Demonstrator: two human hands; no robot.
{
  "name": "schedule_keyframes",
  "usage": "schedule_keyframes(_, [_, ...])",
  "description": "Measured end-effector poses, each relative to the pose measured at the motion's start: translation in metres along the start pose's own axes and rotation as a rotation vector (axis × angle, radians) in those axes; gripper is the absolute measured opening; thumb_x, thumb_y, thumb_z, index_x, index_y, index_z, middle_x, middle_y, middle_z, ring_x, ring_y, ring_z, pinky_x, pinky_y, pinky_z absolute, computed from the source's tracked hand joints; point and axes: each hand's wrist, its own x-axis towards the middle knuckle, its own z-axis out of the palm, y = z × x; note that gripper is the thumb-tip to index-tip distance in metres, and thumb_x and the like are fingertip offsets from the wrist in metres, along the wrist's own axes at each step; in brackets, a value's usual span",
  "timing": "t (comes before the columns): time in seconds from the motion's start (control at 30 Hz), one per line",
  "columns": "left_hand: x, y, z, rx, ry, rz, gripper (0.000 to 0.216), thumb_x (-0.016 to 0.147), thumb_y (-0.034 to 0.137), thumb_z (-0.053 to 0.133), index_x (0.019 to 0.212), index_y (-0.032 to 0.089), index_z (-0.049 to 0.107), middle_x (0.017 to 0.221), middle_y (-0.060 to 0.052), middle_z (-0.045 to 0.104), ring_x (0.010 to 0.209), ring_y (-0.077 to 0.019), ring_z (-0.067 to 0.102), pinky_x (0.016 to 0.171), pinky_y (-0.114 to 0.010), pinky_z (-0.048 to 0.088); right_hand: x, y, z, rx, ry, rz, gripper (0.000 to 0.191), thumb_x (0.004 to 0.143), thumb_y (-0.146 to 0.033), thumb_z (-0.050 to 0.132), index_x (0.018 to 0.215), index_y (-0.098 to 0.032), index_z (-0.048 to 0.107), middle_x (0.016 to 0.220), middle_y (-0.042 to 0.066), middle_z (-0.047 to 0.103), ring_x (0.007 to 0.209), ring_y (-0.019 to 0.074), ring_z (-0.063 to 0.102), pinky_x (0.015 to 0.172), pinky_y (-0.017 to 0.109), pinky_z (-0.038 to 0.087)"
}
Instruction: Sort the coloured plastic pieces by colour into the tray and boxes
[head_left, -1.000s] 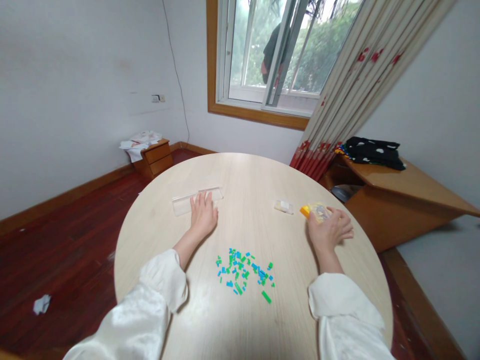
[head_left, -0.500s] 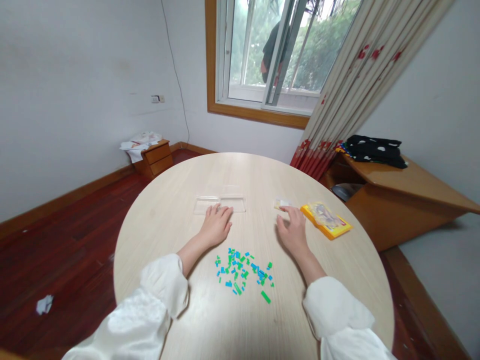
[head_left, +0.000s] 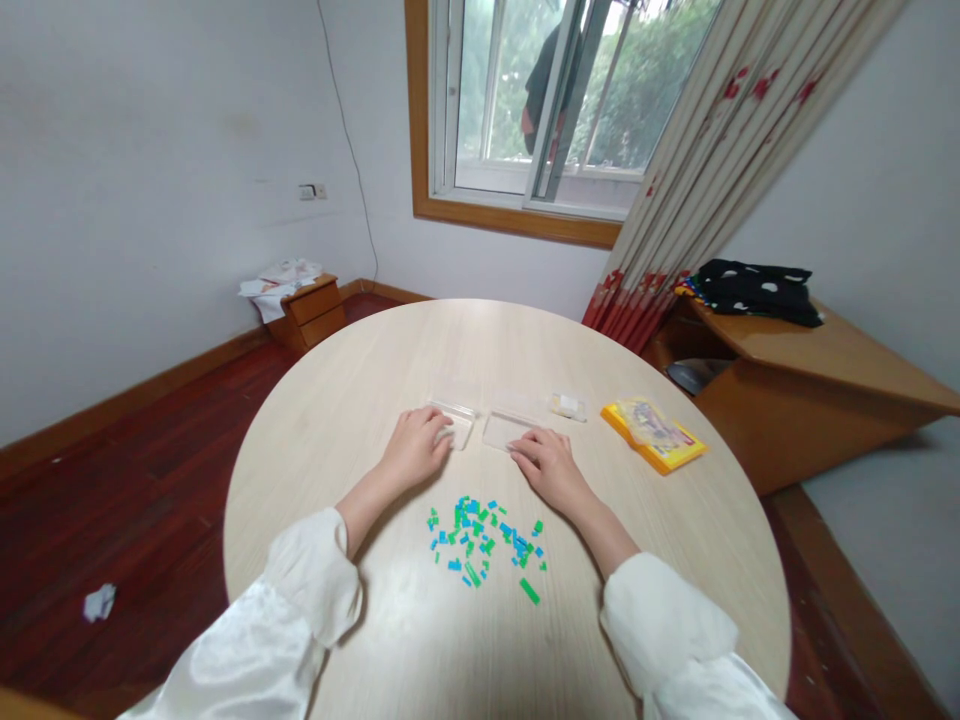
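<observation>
My left hand (head_left: 415,450) lies on the round table with its fingers curled over the near edge of a small clear plastic tray (head_left: 459,427). Beside it, my right hand (head_left: 550,466) is stretched out flat, with its fingertips touching a second clear tray (head_left: 502,428). The two trays sit side by side with a narrow gap between them. A loose heap of small blue and green bricks (head_left: 484,540) is spread on the table just in front of both hands.
A small pale packet (head_left: 568,405) and a yellow box (head_left: 654,436) lie right of the trays on the wooden table (head_left: 375,380). A low desk with dark cloth (head_left: 757,285) stands at the right. A small cabinet (head_left: 309,310) stands by the wall, and crumpled paper (head_left: 99,602) lies on the floor.
My left hand slid the clear plastic from the far left toward the middle. My right hand left the yellow box and came across to it. The clear piece now lies as two separate trays.
</observation>
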Motion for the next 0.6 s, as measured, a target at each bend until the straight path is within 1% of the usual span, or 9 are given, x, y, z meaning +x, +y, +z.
schedule_keyframes(0.1, [0.0, -0.007, -0.006, 0.051, -0.116, -0.025, 0.014, 0.081, 0.021, 0.054, 0.085, 0.016, 0.066, 0.087, -0.01, 0.066, 0.086, -0.0243, 0.06, 0.084, -0.04, 0.039, 0.0, 0.003, -0.002, 0.002, 0.003, 0.029, 0.017, 0.086, -0.021, 0.052, 0.092, -0.021, 0.068, 0.091, 0.008, 0.062, 0.092, 0.0234, 0.053, 0.082, 0.041, 0.035])
schedule_keyframes(0.17, [-0.001, -0.006, -0.005, 0.061, -0.139, -0.026, 0.014, 0.082, 0.018, 0.052, 0.081, 0.016, 0.066, 0.082, -0.01, 0.066, 0.083, -0.024, 0.06, 0.081, -0.039, 0.039, 0.0, 0.003, -0.003, 0.002, -0.008, 0.041, 0.017, 0.086, -0.021, 0.052, 0.091, -0.02, 0.068, 0.089, 0.008, 0.062, 0.092, 0.0234, 0.053, 0.082, 0.041, 0.034])
schedule_keyframes(0.3, [-0.002, 0.001, 0.0, 0.041, -0.138, -0.002, 0.016, 0.082, 0.017, 0.051, 0.078, 0.016, 0.066, 0.079, -0.011, 0.066, 0.078, -0.0235, 0.061, 0.076, -0.036, 0.04, -0.001, 0.0, -0.007, 0.024, -0.071, 0.026, 0.016, 0.085, -0.021, 0.052, 0.089, -0.019, 0.067, 0.084, 0.006, 0.064, 0.086, 0.0212, 0.055, 0.081, 0.038, 0.035])
schedule_keyframes(0.4, [-0.003, 0.005, 0.003, 0.019, -0.131, 0.009, 0.015, 0.081, 0.017, 0.052, 0.079, 0.017, 0.066, 0.077, -0.009, 0.067, 0.073, -0.0211, 0.06, 0.073, -0.034, 0.042, 0.0, -0.004, -0.013, 0.048, -0.125, 0.01, 0.015, 0.084, -0.021, 0.052, 0.085, -0.018, 0.067, 0.08, 0.005, 0.065, 0.08, 0.019, 0.057, 0.078, 0.035, 0.036])
schedule_keyframes(0.6, [-0.004, 0.011, -0.003, -0.008, -0.198, 0.005, 0.017, 0.084, 0.024, 0.05, 0.086, 0.018, 0.066, 0.079, -0.007, 0.068, 0.073, -0.0191, 0.061, 0.065, -0.028, 0.043, -0.001, -0.011, -0.023, 0.093, -0.2, 0.033, 0.015, 0.082, -0.021, 0.053, 0.081, -0.016, 0.067, 0.08, 0.005, 0.067, 0.075, 0.017, 0.058, 0.074, 0.031, 0.04])
